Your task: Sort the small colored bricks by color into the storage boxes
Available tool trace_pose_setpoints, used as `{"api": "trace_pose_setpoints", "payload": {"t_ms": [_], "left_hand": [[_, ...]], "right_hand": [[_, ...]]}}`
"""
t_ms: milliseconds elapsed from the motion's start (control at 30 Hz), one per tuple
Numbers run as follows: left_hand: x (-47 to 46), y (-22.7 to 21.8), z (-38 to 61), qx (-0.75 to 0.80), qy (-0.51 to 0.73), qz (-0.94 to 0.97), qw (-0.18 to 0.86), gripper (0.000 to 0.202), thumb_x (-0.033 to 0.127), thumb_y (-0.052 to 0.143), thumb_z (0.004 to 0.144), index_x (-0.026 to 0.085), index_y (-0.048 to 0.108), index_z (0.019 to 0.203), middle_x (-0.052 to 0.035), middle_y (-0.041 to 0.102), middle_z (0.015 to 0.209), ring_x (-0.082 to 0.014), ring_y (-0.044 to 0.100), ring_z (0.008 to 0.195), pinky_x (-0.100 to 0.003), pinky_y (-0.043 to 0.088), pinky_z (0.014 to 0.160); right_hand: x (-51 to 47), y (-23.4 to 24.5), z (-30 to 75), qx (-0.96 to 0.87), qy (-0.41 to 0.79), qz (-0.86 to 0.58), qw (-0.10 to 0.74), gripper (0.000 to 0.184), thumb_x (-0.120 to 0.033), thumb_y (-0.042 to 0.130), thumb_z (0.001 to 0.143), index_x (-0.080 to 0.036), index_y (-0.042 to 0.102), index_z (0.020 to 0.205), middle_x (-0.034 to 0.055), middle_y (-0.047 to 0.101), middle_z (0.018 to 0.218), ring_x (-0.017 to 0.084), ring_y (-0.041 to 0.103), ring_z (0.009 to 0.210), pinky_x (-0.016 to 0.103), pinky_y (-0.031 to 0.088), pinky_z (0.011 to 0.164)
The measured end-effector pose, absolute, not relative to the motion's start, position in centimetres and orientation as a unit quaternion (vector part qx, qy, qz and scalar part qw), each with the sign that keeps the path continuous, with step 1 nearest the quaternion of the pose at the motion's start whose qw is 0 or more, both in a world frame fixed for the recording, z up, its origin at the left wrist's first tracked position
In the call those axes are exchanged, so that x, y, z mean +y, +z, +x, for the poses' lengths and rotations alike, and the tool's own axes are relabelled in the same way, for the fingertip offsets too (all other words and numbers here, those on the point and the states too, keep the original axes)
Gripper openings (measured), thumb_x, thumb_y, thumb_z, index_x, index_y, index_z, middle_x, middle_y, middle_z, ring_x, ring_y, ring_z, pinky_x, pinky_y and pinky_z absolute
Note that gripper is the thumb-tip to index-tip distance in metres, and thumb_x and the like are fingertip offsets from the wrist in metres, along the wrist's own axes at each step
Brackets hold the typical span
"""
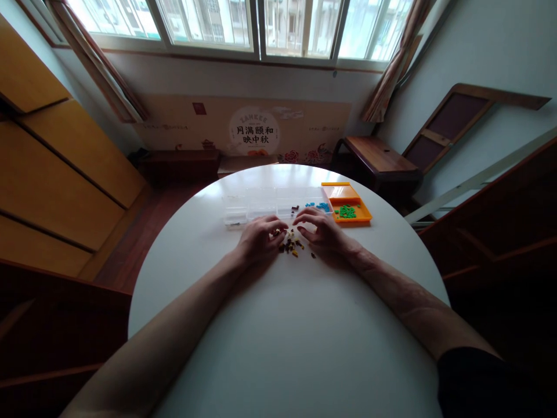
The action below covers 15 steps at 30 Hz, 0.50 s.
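Note:
Both my hands rest on a round white table (282, 337) on either side of a small heap of tiny pieces (292, 244), dark brown and yellow. My left hand (259, 237) has its fingers curled, the fingertips pinched at the heap's left edge on a piece too small to name. My right hand (319, 232) lies palm down with its fingers bent and slightly apart, the tips touching the heap's right side. Just behind the hands stands a clear compartment box (270, 210) with a few dark pieces and blue pieces (319, 205) inside.
An orange tray (348, 194) holding green pieces (347, 212) sits at the clear box's right end. Beyond the table are a wooden bench (378, 154), a low dark cabinet (180, 165), yellow cabinets at left and a window wall.

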State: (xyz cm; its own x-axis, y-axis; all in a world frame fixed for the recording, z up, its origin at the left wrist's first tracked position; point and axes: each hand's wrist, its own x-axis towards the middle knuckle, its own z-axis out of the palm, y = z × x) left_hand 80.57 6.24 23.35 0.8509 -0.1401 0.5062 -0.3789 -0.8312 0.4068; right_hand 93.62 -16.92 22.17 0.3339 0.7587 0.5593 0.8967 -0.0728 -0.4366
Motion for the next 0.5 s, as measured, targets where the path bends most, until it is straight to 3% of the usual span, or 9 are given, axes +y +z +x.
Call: {"api": "trace_pose_setpoints", "payload": {"t_ms": [300,500], "left_hand": [[6.51,22.92,80.87,-0.156,0.226,0.931,0.239,0.012,0.031,0.074,0.100,0.027,0.086,0.103,-0.0040,0.079,0.103,-0.0188,0.071,0.085,-0.034,0.054,0.085],[6.59,22.91,80.95,-0.163,0.223,0.932,0.234,0.014,0.033,0.073,0.101,0.027,0.085,0.105,-0.0047,0.078,0.104,-0.0190,0.071,0.085,-0.034,0.055,0.086]], "right_hand": [[-16.72,22.33,93.60,-0.589,-0.079,-0.728,0.341,0.011,-0.030,0.070,0.107,-0.029,0.081,0.105,0.0056,0.077,0.116,0.022,0.070,0.107,0.038,0.058,0.092],[-16.54,22.25,93.81,-0.595,-0.102,-0.731,0.318,0.013,-0.025,0.066,0.108,-0.026,0.078,0.104,0.0069,0.078,0.116,0.024,0.070,0.108,0.038,0.057,0.093]]}}
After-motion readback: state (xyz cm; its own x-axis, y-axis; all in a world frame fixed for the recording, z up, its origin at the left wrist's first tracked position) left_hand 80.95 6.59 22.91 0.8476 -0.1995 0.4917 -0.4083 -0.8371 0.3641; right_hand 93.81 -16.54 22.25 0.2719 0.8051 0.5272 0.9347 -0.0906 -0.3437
